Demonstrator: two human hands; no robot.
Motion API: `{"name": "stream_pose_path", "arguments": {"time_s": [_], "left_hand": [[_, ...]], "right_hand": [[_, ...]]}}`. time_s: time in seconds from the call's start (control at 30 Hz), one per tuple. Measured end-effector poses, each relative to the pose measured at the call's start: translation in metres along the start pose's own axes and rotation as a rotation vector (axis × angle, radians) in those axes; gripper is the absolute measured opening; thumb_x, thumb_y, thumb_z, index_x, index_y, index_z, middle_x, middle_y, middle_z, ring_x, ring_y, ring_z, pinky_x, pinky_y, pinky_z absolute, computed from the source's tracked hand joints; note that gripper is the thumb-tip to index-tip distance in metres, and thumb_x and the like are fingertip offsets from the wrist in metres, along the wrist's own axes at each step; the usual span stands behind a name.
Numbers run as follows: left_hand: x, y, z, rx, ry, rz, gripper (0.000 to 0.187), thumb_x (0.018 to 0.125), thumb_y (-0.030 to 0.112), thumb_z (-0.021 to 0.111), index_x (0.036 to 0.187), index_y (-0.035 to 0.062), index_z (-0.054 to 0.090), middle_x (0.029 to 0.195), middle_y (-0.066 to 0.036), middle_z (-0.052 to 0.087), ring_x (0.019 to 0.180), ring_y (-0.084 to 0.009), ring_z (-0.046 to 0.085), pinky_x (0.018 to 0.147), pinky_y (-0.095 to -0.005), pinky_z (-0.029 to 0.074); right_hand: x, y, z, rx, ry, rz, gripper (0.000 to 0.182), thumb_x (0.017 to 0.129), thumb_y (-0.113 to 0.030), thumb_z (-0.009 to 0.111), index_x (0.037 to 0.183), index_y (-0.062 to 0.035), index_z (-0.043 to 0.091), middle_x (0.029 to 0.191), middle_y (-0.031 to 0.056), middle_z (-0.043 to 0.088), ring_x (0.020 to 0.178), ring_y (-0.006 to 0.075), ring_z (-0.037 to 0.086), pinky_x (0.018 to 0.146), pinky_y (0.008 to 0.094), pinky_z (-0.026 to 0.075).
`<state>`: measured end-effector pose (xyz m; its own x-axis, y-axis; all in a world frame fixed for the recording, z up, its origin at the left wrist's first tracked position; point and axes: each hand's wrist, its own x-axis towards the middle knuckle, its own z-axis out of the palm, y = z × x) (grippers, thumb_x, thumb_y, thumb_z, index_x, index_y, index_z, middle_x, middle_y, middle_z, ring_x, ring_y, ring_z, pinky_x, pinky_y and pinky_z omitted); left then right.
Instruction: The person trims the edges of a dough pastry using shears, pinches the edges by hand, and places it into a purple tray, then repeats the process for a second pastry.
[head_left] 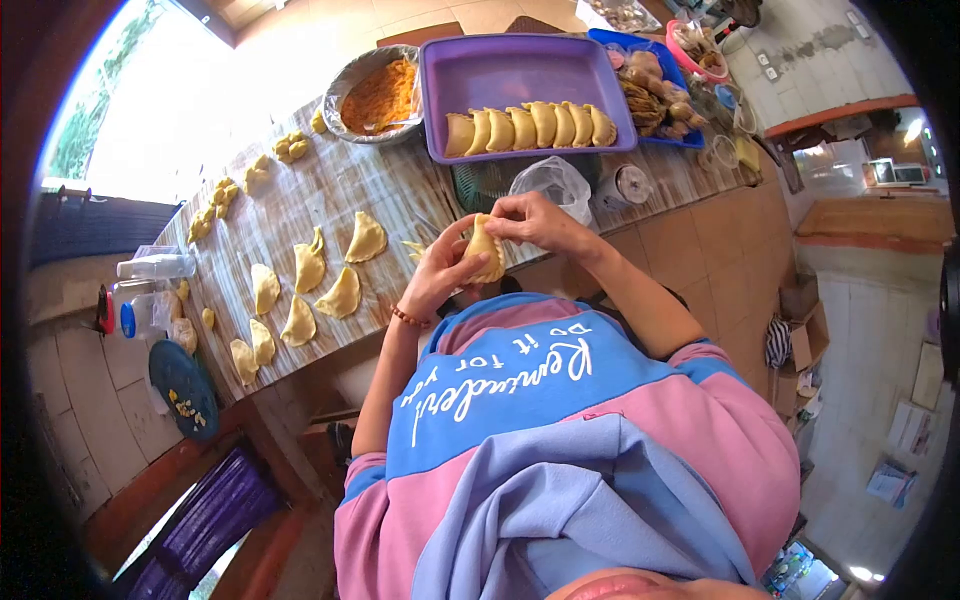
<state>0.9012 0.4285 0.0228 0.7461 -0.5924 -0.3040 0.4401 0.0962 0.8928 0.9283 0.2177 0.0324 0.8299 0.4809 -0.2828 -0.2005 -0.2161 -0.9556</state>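
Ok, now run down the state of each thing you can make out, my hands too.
Left hand, holding the held pastry.
Right hand, pinching the held pastry's edge.
Held pastry, folded, gripped by both hands.
Purple tray, part-filled with a row of pastries.
Bowl, uncovered, containing orange filling.
Table pastries, folded, lying on the tabletop.
Dough pieces, mostly in small clusters.
Clear plastic bag, crumpled.
Blue tray, loaded.

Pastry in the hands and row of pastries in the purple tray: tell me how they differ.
The held pastry is between the left hand and the right hand, while the row of pastries sits in the purple tray, untouched. The held pastry is a single piece; the row of pastries is several set side by side. Both are pale yellow folded dough.
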Motion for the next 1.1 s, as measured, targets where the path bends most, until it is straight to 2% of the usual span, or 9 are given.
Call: {"name": "stream_pose_path", "arguments": {"time_s": [0.17,0.27,0.43,0.53,0.63,0.73,0.83,0.93,1.1], "left_hand": [[0.006,-0.002,-0.007,0.098,0.009,-0.084,0.040,0.089,0.030,0.061,0.114,-0.0010,0.056,0.087,-0.004,0.062,0.071,-0.0081,0.059,0.052,-0.0217,0.050],[0.007,0.001,-0.003,0.116,0.021,-0.047,0.038,0.090,0.035,0.059,0.099,-0.0017,0.061,0.082,-0.003,0.062,0.068,-0.0075,0.058,0.051,-0.0221,0.050],[0.011,-0.008,-0.009,0.145,0.009,-0.029,0.037,0.089,0.034,0.060,0.098,-0.0019,0.060,0.083,-0.003,0.062,0.070,-0.0073,0.058,0.052,-0.0229,0.051],[0.011,-0.007,-0.009,0.151,0.008,-0.029,0.037,0.090,0.034,0.060,0.098,-0.0023,0.060,0.083,-0.004,0.062,0.071,-0.0075,0.058,0.053,-0.0231,0.051],[0.010,-0.003,-0.008,0.162,0.000,-0.037,0.037,0.090,0.034,0.060,0.102,-0.0012,0.060,0.086,-0.004,0.063,0.073,-0.0097,0.062,0.053,-0.0227,0.052],[0.009,-0.003,-0.008,0.171,0.000,-0.045,0.037,0.089,0.034,0.060,0.103,-0.0006,0.060,0.087,-0.004,0.064,0.073,-0.0099,0.062,0.054,-0.0225,0.052],[0.008,-0.005,-0.009,0.181,-0.014,-0.055,0.038,0.089,0.035,0.061,0.102,-0.0005,0.060,0.086,-0.004,0.064,0.073,-0.0089,0.061,0.055,-0.0227,0.052],[0.007,-0.003,-0.007,0.198,-0.022,-0.057,0.038,0.089,0.035,0.061,0.103,-0.0003,0.061,0.086,-0.003,0.063,0.073,-0.0080,0.060,0.056,-0.0230,0.051],[0.002,-0.001,-0.005,0.210,-0.003,-0.046,0.039,0.089,0.035,0.061,0.104,-0.0005,0.061,0.086,-0.002,0.063,0.074,-0.0073,0.059,0.057,-0.0232,0.051]], "right_hand": [[0.002,0.001,-0.005,0.051,0.008,0.008,0.020,0.089,-0.021,0.062,0.086,-0.0015,0.063,0.070,-0.0028,0.056,0.062,0.0035,0.048,0.054,0.0205,0.038],[0.005,0.006,-0.007,0.053,0.003,-0.009,0.021,0.088,-0.021,0.062,0.085,-0.0012,0.063,0.069,-0.0024,0.056,0.061,0.0040,0.048,0.054,0.0212,0.039],[0.004,0.008,-0.005,-0.206,0.076,-0.108,0.024,0.088,-0.024,0.061,0.085,-0.0004,0.064,0.069,0.0000,0.059,0.060,0.0058,0.050,0.054,0.0235,0.041],[0.002,0.005,-0.005,-0.107,0.055,-0.013,0.023,0.089,-0.024,0.060,0.085,-0.0010,0.064,0.069,-0.0001,0.059,0.060,0.0057,0.050,0.055,0.0232,0.042],[-0.001,0.003,-0.012,0.027,-0.032,0.025,0.022,0.090,-0.021,0.058,0.083,-0.0006,0.063,0.066,-0.0021,0.053,0.063,0.0046,0.050,0.055,0.0212,0.039],[-0.004,0.000,-0.016,0.084,-0.076,0.010,0.023,0.090,-0.022,0.058,0.085,-0.0003,0.064,0.068,-0.0011,0.055,0.063,0.0053,0.050,0.058,0.0211,0.041],[-0.004,-0.005,-0.019,-0.087,-0.126,0.052,0.023,0.090,-0.023,0.060,0.089,-0.0007,0.064,0.071,-0.0003,0.058,0.065,0.0059,0.050,0.060,0.0215,0.042],[-0.001,-0.014,-0.008,-0.295,-0.030,-0.059,0.022,0.089,-0.023,0.061,0.090,-0.0015,0.064,0.073,-0.0002,0.060,0.065,0.0061,0.050,0.060,0.0222,0.042],[0.003,-0.010,-0.001,-0.167,-0.013,-0.063,0.020,0.088,-0.022,0.063,0.088,-0.0020,0.064,0.071,-0.0008,0.058,0.064,0.0056,0.050,0.058,0.0226,0.041]]}}
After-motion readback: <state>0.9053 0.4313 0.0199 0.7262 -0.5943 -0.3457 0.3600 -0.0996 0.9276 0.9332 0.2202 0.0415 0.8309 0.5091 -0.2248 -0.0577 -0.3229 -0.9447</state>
